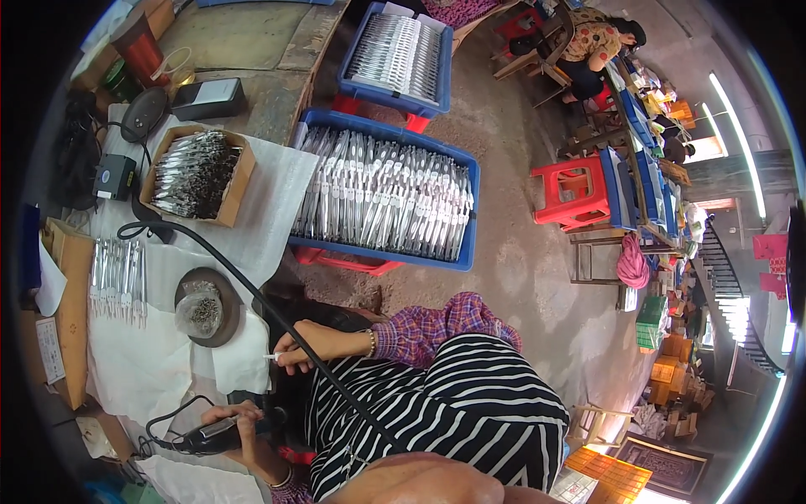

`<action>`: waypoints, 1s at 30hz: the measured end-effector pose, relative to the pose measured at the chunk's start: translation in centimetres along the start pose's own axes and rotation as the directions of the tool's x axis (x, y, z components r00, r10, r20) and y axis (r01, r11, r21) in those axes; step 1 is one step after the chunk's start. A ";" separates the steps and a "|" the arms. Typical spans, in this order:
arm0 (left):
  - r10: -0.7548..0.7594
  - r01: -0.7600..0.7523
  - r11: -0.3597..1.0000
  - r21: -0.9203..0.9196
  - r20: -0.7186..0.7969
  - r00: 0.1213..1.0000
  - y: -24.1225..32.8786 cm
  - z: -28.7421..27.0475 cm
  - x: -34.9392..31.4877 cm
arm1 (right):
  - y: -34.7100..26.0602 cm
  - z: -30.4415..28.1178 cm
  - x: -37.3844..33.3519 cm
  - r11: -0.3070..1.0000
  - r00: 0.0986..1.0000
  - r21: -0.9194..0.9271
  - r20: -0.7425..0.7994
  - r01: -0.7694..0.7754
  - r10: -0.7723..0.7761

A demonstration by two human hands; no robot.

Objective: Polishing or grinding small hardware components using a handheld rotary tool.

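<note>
My right hand (306, 346) is closed, pinching a small slim piece with a white end (273, 357); the rest of it is hidden by my fingers. My left hand (242, 424) wraps round a black corded hand tool (210, 435) that lies low over the bench; its exact kind is unclear. Between the hands and the box, a clear plastic bag of tiny metal parts (201, 312) rests in a dark round dish (225, 332). A row of slim metal pieces with white ends (119, 281) lies on white sheeting (126, 353) at the left.
A cardboard box (239, 181) of slim metal pieces stands on the bench. Blue crates (470, 244) (437, 105) of white-tagged metal pieces sit on red stools. A black cable (277, 307) crosses in front of me. Another person (592, 46) sits at the far right.
</note>
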State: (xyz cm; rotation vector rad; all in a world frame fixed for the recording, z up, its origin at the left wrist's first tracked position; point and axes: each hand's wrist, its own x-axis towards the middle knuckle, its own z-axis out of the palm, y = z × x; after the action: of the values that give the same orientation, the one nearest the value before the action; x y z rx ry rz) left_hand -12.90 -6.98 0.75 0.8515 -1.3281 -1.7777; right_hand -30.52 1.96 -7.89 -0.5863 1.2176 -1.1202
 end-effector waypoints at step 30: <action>-0.227 0.239 0.970 0.045 -0.193 0.955 1.0 -0.8 0.1 | -0.9 0.2 1.5 0.990 0.987 -0.085 0.106 -0.116 0.125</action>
State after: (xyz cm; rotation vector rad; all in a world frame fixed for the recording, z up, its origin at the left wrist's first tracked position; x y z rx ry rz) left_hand -12.05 -7.62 1.51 1.2255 -1.2110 -1.7857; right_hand -30.77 0.21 -7.72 -0.6185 1.1889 -0.9295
